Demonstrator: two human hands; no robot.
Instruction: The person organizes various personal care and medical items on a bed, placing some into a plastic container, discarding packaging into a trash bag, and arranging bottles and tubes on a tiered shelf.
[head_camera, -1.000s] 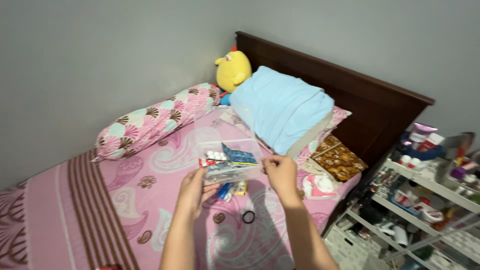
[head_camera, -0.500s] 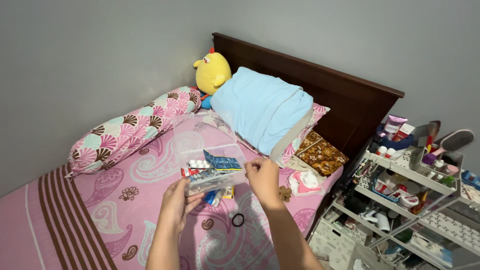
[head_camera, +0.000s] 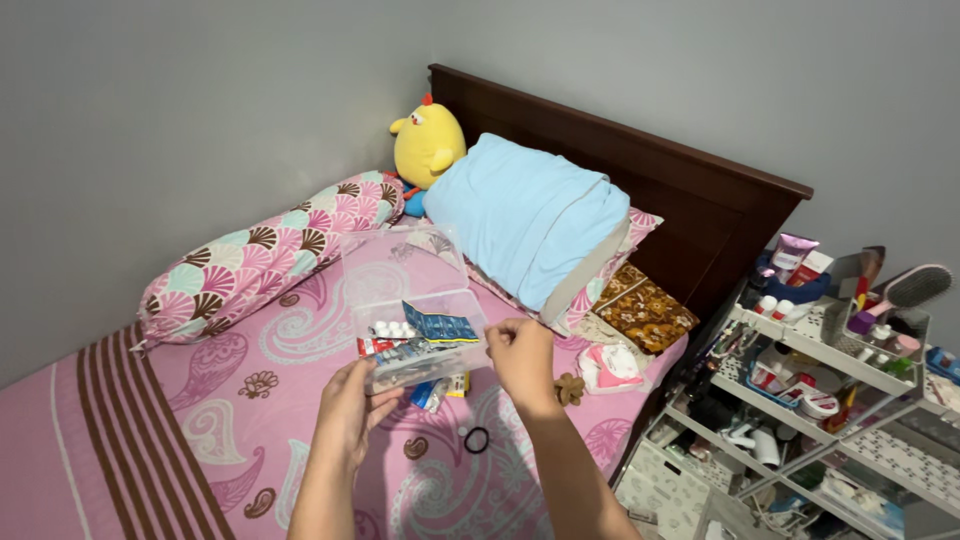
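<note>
Since half a second ago, hardly anything is changing: both of my hands are staying on the clear plastic box (head_camera: 420, 340), and only the view is drifting a little, so the bed is sitting slightly further right in the picture.

From the head camera, I am cupping my left hand (head_camera: 352, 405) under the near left corner of the box, fingers curled up against its wall and thumb along the front, so this hand is closed around the box from below. I am pinching my right hand (head_camera: 520, 355) at the right edge of the box, thumb and forefinger pressed together on the rim, the other fingers folded in. I am holding the box above the pink paisley bedsheet (head_camera: 250, 400), its hinged clear lid (head_camera: 400, 262) standing open and tilting away from me. Inside it are lying blister strips of white tablets (head_camera: 392, 328), a blue foil strip (head_camera: 440, 324) and a red-and-white packet (head_camera: 372, 346). More small packets (head_camera: 440, 390) are lying on the sheet just under the box, and a black hair tie (head_camera: 476, 439) is lying near my right forearm.

Farther off, a bolster with a shell print (head_camera: 260, 255) is lying along the grey wall, a yellow plush toy (head_camera: 428, 143) is leaning against the dark wooden headboard (head_camera: 680, 170), and a light blue pillow (head_camera: 525, 215) is resting beside it. A white rack of toiletries (head_camera: 830, 370) is standing to the right of the bed.
</note>
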